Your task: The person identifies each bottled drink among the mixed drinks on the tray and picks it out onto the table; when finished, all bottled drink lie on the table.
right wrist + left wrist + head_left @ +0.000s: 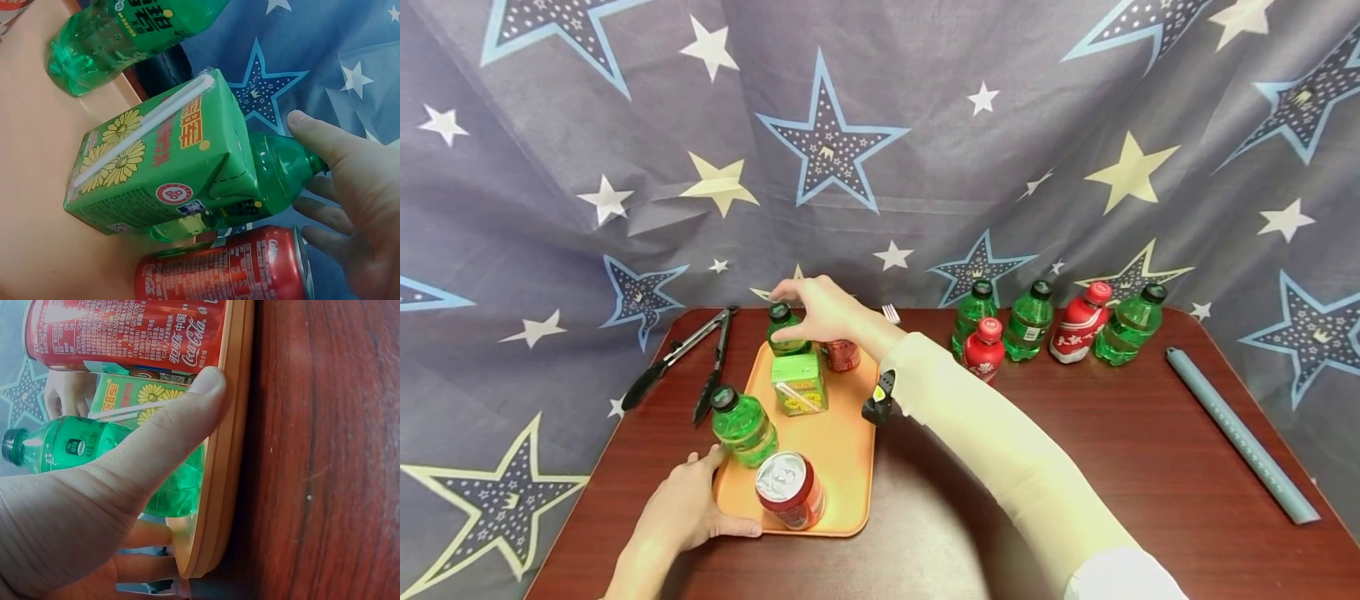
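Note:
My left hand grips the near-left corner of the orange tray, thumb along the front rim and fingers at the left side. Close to it on the tray stand a green soda bottle and a red Coca-Cola can. At the far end, my right hand is spread around the neck of another green soda bottle, its thumb apart from the cap. Between the two bottles sits a green drink carton with a straw on its side. A second red can is partly hidden below the right wrist.
Black-handled tongs lie left of the tray. At the back right stand several green bottles and two red bottles. A grey-blue rod lies along the right edge. Fork tines show behind the right arm.

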`<state>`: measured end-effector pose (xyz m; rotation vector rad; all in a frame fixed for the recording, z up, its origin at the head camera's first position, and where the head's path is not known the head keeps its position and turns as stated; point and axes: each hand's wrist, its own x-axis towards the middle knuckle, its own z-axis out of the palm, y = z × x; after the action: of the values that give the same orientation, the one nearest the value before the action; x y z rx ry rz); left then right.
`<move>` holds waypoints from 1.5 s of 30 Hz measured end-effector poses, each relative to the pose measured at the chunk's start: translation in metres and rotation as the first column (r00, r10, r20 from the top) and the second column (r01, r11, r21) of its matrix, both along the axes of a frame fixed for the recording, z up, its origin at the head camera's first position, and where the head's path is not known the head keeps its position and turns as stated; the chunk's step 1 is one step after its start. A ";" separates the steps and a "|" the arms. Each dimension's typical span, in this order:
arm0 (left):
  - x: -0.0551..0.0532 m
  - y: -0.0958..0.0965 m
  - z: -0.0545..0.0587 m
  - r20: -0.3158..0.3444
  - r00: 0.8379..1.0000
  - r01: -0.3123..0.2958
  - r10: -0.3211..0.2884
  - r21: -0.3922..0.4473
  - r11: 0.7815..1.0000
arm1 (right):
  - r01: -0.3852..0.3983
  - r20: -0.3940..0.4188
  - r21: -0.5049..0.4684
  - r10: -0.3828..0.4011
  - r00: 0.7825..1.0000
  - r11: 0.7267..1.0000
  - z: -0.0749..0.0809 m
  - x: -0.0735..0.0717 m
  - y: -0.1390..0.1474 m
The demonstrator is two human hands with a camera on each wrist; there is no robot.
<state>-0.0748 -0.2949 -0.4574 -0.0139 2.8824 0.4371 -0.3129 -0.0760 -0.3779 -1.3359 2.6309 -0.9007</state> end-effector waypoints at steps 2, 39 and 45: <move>0.000 0.000 0.000 -0.005 1.000 0.000 0.000 0.000 1.000 | 0.004 -0.006 0.017 -0.003 1.000 1.000 -0.001 0.000 -0.002; 0.000 0.000 0.002 0.031 0.999 -0.014 0.014 -0.020 1.000 | 0.041 -0.126 0.162 -0.020 0.992 0.986 0.004 0.008 -0.019; 0.000 0.000 0.000 0.034 0.999 -0.021 0.022 -0.018 1.000 | 0.124 -0.119 0.050 -0.117 0.986 0.991 0.022 0.012 -0.013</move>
<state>-0.0753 -0.2950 -0.4570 -0.0553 2.8547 0.4113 -0.3008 -0.0894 -0.3556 -1.2650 2.8294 -0.7763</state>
